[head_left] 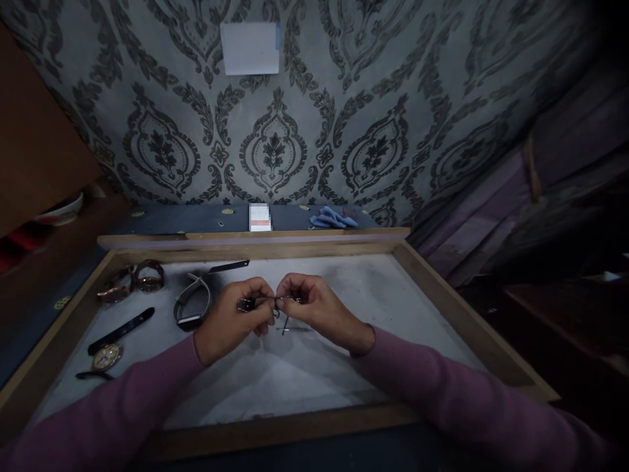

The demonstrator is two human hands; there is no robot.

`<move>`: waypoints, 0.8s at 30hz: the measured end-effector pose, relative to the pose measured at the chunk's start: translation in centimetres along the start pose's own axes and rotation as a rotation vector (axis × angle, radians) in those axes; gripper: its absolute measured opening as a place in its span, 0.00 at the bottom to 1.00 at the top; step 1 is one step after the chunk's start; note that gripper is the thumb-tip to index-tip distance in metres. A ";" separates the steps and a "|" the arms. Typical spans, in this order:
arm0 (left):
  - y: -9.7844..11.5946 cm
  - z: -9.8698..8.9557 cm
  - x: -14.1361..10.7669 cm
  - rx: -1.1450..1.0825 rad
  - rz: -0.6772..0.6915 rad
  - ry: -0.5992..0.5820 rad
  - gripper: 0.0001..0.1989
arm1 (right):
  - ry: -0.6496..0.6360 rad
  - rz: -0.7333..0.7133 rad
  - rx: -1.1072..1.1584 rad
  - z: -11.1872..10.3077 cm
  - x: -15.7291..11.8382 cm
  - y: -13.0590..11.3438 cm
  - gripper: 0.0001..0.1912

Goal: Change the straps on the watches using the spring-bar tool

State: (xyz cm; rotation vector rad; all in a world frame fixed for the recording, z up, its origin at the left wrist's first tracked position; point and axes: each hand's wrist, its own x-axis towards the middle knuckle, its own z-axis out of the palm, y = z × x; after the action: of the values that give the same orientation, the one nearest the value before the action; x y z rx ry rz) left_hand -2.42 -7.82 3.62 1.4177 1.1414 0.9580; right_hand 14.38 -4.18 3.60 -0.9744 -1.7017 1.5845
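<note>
Over the middle of the tray, my left hand (244, 311) and my right hand (314, 307) meet fingertip to fingertip. A small dark piece with a shiny edge (244, 305) is pinched in my left fingers; its kind is too dim to tell. My right thumb and fingers are closed on something thin, mostly hidden. Just below the hands lie thin dark and metallic pieces (295, 329). Left of my left hand, a watch with a rectangular case (189, 321) rests on its looped grey strap. A black strap piece (228, 266) lies behind it.
A wooden-rimmed tray (255, 247) with a white base surrounds the work. At its left lie a gold-cased watch (107, 357) with a black strap and two round watches (149, 282) (115, 293). Behind the rim are a phone (260, 217) and a blue cloth (333, 217).
</note>
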 end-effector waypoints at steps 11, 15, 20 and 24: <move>0.2 -0.2 0.0 -0.025 -0.047 -0.023 0.05 | -0.035 0.011 0.004 -0.3 0.0 0.0 0.07; 0.2 -0.4 0.1 -0.037 -0.036 -0.027 0.08 | -0.027 0.039 0.018 0.0 -0.2 -0.2 0.08; 0.4 -0.3 -0.1 -0.004 -0.023 -0.050 0.06 | -0.022 0.054 0.049 0.3 -0.2 -0.1 0.08; 0.2 -0.3 -0.2 0.026 -0.018 -0.049 0.06 | -0.046 0.047 0.063 0.2 -0.2 0.0 0.08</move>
State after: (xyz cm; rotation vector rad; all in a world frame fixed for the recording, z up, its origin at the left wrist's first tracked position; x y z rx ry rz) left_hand -2.73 -7.93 3.92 1.4413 1.1320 0.8939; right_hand 14.33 -4.51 3.58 -0.9602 -1.6596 1.6930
